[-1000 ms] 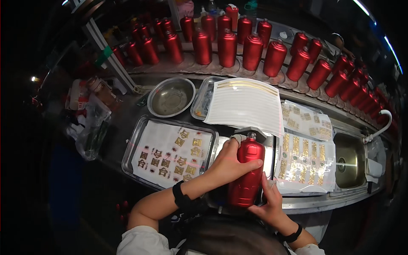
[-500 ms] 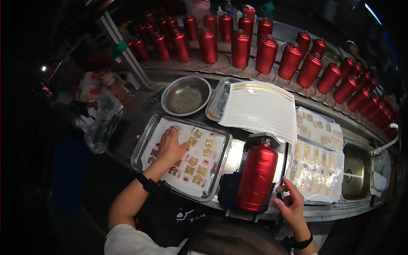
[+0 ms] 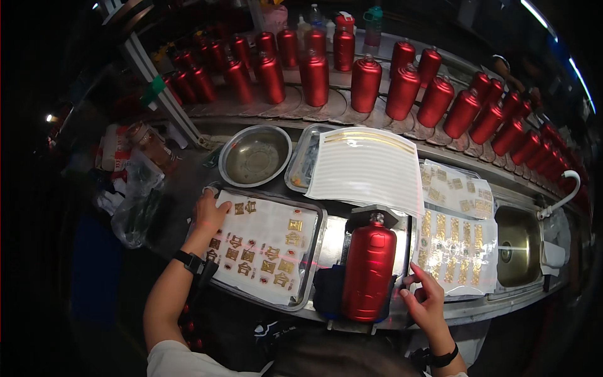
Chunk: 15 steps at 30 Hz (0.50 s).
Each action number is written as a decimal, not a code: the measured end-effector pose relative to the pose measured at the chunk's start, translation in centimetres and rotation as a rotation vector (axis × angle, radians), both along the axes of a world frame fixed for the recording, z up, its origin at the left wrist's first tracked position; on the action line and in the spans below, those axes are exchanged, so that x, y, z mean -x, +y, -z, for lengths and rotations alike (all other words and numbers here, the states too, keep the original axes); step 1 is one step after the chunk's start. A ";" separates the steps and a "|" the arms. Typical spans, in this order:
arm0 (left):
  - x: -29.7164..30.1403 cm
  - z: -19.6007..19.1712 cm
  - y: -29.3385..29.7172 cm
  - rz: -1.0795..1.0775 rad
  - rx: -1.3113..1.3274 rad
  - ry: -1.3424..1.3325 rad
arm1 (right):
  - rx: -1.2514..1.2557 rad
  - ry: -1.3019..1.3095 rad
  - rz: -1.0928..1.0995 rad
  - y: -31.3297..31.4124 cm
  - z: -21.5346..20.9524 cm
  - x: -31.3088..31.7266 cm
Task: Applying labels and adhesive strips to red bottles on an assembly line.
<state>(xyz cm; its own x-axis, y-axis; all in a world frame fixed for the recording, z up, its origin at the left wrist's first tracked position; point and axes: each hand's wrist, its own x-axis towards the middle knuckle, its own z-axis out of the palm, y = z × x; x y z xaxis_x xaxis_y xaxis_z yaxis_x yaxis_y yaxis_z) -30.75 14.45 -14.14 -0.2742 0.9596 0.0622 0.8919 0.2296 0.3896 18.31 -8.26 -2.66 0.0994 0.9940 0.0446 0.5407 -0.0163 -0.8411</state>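
Note:
My left hand (image 3: 210,217) is at the far left corner of a metal tray (image 3: 318,251), its thumb apart from its bent fingers. A pale patch shows at its fingertips; I cannot make out what it is. Inside the tray, a white sheet (image 3: 260,220) carries gold character-shaped pieces (image 3: 244,269) and small red marks. My right hand (image 3: 427,303) hovers just right of a shiny red bottle (image 3: 369,270), fingers apart and loosely curled, holding nothing. The bottle lies with its neck pointing away, on a dark blue cloth (image 3: 328,292).
Red bottles (image 3: 366,85) line a curved conveyor (image 3: 339,103) at the back. A metal bowl (image 3: 254,157) and a white striped sheet (image 3: 364,169) with gold strips lie beyond the tray. Right are sheets of gold pieces (image 3: 452,251), a sink (image 3: 516,245) and a tap (image 3: 570,182).
My left hand has moved left across the tray to its corner, uncovering a gold pair there. Another gold pair near the sheet's upper middle is gone from its spot. My right hand stays beside the bottle.

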 end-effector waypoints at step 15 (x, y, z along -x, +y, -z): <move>-1.6 -4.6 -1.6 0.237 -0.285 -0.242 | -0.016 -0.052 -0.033 1.4 -0.4 -0.2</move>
